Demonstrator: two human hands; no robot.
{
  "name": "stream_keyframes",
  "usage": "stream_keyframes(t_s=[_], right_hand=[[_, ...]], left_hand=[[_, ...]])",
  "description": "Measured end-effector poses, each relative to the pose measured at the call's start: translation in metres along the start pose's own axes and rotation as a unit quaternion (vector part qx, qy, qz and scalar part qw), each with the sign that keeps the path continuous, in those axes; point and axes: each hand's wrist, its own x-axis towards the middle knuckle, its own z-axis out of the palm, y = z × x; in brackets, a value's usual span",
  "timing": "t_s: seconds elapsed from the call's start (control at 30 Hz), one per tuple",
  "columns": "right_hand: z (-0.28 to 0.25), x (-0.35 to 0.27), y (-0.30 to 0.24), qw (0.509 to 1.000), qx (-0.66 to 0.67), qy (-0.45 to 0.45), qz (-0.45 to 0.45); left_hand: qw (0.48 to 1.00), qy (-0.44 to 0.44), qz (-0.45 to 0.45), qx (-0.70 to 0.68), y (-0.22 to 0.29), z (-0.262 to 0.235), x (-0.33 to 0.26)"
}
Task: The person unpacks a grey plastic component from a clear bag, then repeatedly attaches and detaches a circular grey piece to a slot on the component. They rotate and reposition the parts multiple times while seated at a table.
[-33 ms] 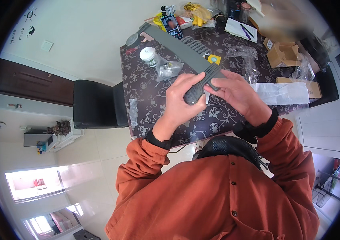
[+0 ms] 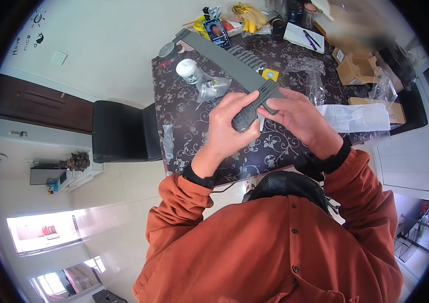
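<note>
My two hands hold the near end of a long, flat grey bar (image 2: pixel 224 58), which slants away to the far left over the table. At this end sits a dark ribbed fitting with a rounded knob (image 2: pixel 245 119). My left hand (image 2: pixel 227 123) wraps round the knob side, its thumb along the fitting. My right hand (image 2: pixel 300 116) grips the other side, thumb on top and fingers underneath. A grey round piece (image 2: pixel 167 49) shows by the bar's far end. Behind the bar lies a dark ribbed strip (image 2: pixel 247 56); its kind I cannot make out.
The dark floral table (image 2: pixel 280 146) holds a white tub (image 2: pixel 188 71), a clear plastic bag (image 2: pixel 212 88), a propped phone (image 2: pixel 216 33), bananas (image 2: pixel 252 19) and a notebook (image 2: pixel 303 38) with pens. An open cardboard box (image 2: pixel 357 69) and white sheet (image 2: pixel 353 117) lie rightward. A black chair (image 2: pixel 121 131) stands left.
</note>
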Motion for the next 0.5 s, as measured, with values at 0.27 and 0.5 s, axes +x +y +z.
stream_keyframes(t_s=[0.27, 0.5], right_hand=[[0.007, -0.008, -0.006, 1.0, -0.011, -0.003, 0.015], [0.013, -0.008, 0.004, 1.0, 0.008, 0.015, -0.007]], left_hand=[[0.999, -0.032, 0.033, 0.018, -0.009, -0.018, 0.003], [0.995, 0.082, -0.003, 0.053, 0.013, 0.009, -0.009]])
